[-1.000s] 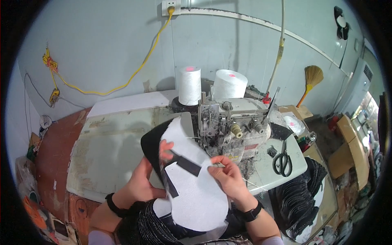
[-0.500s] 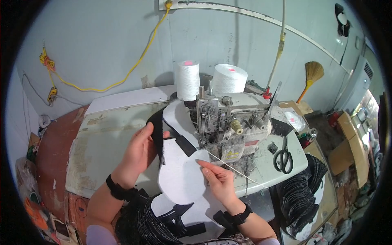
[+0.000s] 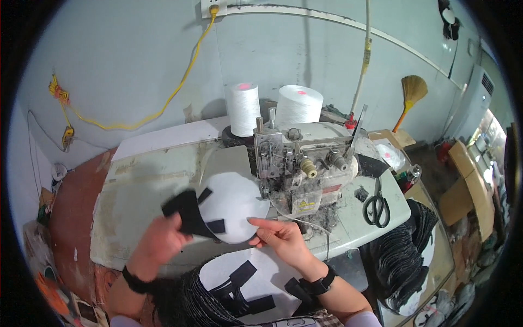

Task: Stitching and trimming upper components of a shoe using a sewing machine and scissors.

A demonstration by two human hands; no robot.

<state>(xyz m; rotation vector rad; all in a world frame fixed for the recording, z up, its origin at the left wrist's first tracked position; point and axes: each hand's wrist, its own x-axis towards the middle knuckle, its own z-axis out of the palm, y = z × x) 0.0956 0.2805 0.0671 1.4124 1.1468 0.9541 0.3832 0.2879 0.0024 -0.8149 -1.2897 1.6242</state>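
A white fabric piece point(image 3: 234, 199), rounded and sole-like, lies over the near edge of the sewing table, just left of the overlock sewing machine point(image 3: 305, 171). Joined to its left side is a black fabric part point(image 3: 192, 215) with short black tabs. My left hand point(image 3: 158, 242), smeared by motion, is closed on that black part. Thumb and forefinger of my right hand point(image 3: 283, 241) pinch the white piece's right edge. Below both hands, a stack of similar black-and-white pieces point(image 3: 182, 289) rests on my lap.
Black-handled scissors point(image 3: 376, 210) lie right of the machine. Two white thread cones point(image 3: 244, 109) stand behind it. A heap of black-and-white pieces point(image 3: 406, 256) sits lower right. A yellow cable point(image 3: 188, 82) hangs along the wall, and a broom point(image 3: 411, 95) leans at the right.
My left hand has moved down and left, swinging the black part away from the machine. The white piece has turned with it. My right hand has shifted slightly left, and the view has shifted slightly.
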